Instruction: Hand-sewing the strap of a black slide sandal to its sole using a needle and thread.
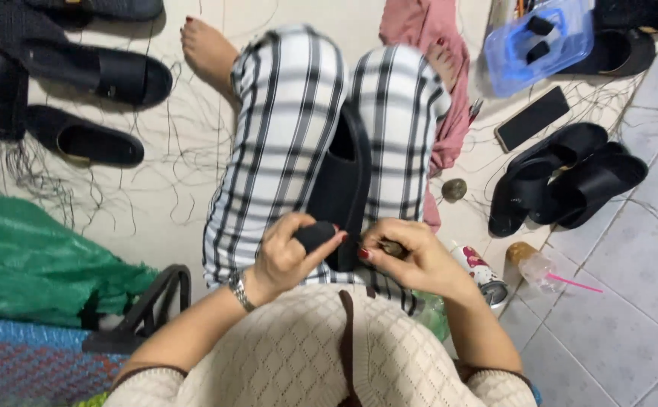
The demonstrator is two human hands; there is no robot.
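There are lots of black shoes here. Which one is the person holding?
The black shoe lying on the checked lap, between the knees. Both the left hand and right hand grip its near end; the others lie on the floor.

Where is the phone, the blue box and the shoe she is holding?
Phone (532,117): head view, middle of its dark screen.
Blue box (538,47): head view, middle of its clear lid.
Shoe (342,188): head view, black upper, between the knees.

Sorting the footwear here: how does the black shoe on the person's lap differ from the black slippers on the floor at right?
The black shoe lies on the lap, gripped by the left hand; the black slippers lie untouched on the floor. The shoe is single and closed-toed; the slippers are stacked and look open-toed. Both are black.
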